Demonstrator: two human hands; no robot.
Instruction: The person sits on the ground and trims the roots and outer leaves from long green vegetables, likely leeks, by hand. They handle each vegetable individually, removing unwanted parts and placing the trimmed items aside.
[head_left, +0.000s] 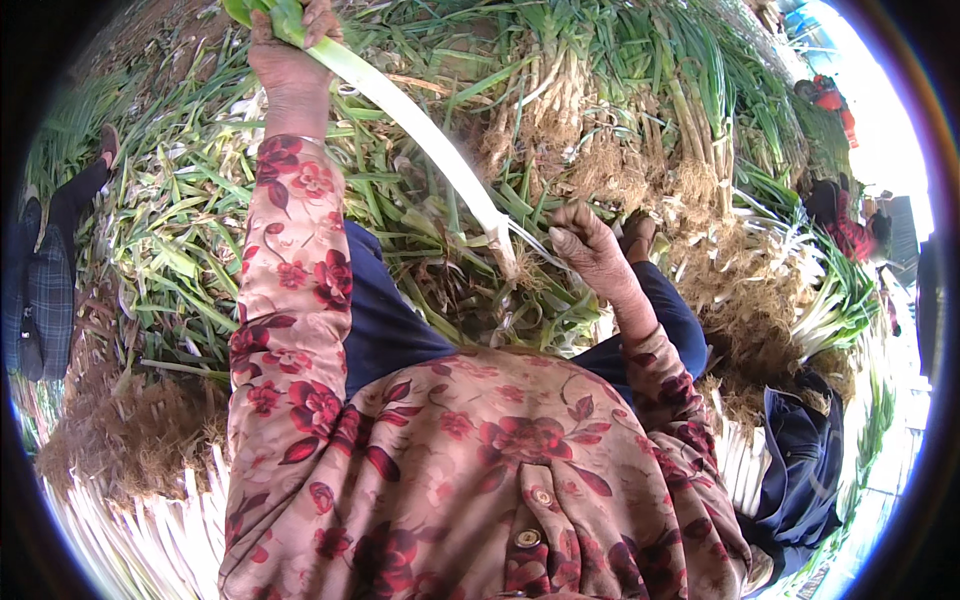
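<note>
My left hand (281, 56), at the upper left with the arm stretched out, grips a large Welsh onion (424, 124) by its green upper end. The long white stalk slants down to the right, and its root tuft (529, 274) hangs over loose leaves between my knees. A thin strip of peeled skin (529, 236) runs from the lower stalk to my right hand (589, 244). There the fingers are curled with the thumb against them, pinching the strip. The exact pinch point is partly hidden.
Unpeeled onions with brown roots (555, 105) lie ahead. Leaf waste (172, 232) spreads at left. Cleaned white stalks (135, 525) are stacked at lower left. Dark cloth (799, 457) lies at right. Other people are partly visible: a trouser leg (49, 292) and a red sleeve (851, 232).
</note>
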